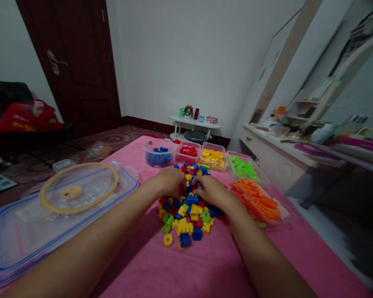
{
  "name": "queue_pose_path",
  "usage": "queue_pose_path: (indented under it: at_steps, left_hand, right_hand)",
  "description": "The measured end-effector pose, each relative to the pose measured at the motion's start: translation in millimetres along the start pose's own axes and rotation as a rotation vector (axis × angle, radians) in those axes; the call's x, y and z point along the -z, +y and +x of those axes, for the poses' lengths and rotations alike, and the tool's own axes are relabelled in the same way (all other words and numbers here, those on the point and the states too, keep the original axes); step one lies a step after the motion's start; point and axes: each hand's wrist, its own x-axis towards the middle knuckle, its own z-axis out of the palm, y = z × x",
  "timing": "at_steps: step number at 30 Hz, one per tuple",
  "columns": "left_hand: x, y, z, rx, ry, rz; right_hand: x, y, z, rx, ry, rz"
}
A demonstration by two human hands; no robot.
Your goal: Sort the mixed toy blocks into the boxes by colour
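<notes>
A heap of mixed toy building bricks (185,225) in blue, yellow, red and green lies on the pink cloth in front of me. My left hand (173,182) reaches into the heap's left side with its fingers curled; red shows by its fingertips, but what it grips is hidden. From the right, my right hand (209,189) dips in with thumb and fingers bent together, and I cannot make out what lies between them. A small gap with bricks in it separates the two hands.
Behind the heap stand clear tubs of blue bricks (158,158), red bricks (188,151) and yellow bricks (213,158). Tubs of green bricks (244,167) and orange bricks (256,200) are at right. Large clear lids (81,207) lie at left; a dresser (267,153) stands beyond.
</notes>
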Motion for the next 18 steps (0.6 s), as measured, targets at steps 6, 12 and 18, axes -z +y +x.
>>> queue_pose_path:
  at_steps: [6, 12, 18]
  left_hand:
    - [-3.1, 5.6, 0.9, 0.055, 0.101, -0.071]
    - [-14.1, -17.0, 17.6, 0.074, 0.266, -0.673]
    - [-11.4, -19.7, 28.3, 0.335, 0.126, -1.651]
  right_hand:
    - [-1.3, 2.4, 0.5, -0.041, 0.004, 0.013]
    - [-5.9, -0.4, 1.5, -0.084, 0.025, 0.024]
    - [3.4, 5.3, 3.6, -0.089, 0.045, 0.061]
